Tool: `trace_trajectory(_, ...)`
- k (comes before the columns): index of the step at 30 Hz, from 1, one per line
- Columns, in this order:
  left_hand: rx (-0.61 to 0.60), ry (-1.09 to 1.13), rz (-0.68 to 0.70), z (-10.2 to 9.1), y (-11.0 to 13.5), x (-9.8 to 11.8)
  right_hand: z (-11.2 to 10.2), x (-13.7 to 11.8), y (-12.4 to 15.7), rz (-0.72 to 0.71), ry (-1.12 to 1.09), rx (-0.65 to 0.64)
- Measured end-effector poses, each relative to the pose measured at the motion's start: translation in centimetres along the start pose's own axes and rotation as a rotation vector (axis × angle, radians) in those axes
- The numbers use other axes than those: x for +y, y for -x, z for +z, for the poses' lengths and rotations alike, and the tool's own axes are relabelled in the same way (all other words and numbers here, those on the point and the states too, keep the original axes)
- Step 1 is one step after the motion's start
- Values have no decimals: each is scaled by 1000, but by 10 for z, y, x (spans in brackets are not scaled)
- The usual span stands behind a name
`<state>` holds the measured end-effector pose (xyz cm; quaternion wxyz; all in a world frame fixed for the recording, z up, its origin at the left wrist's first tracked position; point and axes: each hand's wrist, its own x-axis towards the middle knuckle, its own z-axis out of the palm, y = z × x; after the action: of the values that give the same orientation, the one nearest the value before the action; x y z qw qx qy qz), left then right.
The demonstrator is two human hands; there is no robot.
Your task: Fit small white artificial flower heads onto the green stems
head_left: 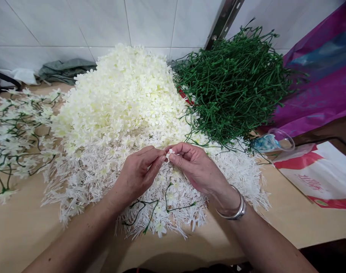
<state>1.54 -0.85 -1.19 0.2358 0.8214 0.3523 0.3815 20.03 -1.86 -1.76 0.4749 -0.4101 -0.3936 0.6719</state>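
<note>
Two bare hands meet over the middle of the table point(19, 231). Left hand point(138, 172) and right hand point(195, 165) both pinch one small white blossom point(169, 153). Thumb and forefinger of each are closed on it, fingertips touching. The blossom sits between the hands, just above the white spiky pieces point(84, 178). Too small to tell whether a stem is in it.

Step in hand, as judged: fine fitting of that single blossom at the fingertips. Any further move with it calls for a steady pinch and small finger work, not force. The piece is light, and if dropped it would be hard to find in the white litter below.

Counts:
- One blossom held.
- One cream blossom pile point(124, 94) behind the hands, far too many to count.
- One green stem heap point(235, 87) right of it, touching it, likewise uncountable.
- One spread of white spiky pieces under and around the hands.
- One green-stemmed sprig point(164, 206) lying between the wrists.
- Several flowered sprigs point(16, 132) at far left, beside the pile; number unclear.
- One metal bangle point(237, 210) on the right wrist.
- Two bags at right: purple bag point(317, 94) and white-and-red bag point(320, 178).
- One clear plastic cup point(272, 142) near the stems.
- One grey-green cloth point(61, 70) against the wall.
</note>
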Motion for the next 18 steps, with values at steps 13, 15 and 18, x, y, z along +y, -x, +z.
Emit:
trace_trajectory(13,-26,198,-171,-5,0,0,1,6,-3,77,-159,19)
trace_trajectory(15,-31,183,-148,-5,1,-1,1,6,-3,80,-144,22)
trace_trajectory(18,-22,165,-116,-4,1,-3,0,6,-4,85,-122,19)
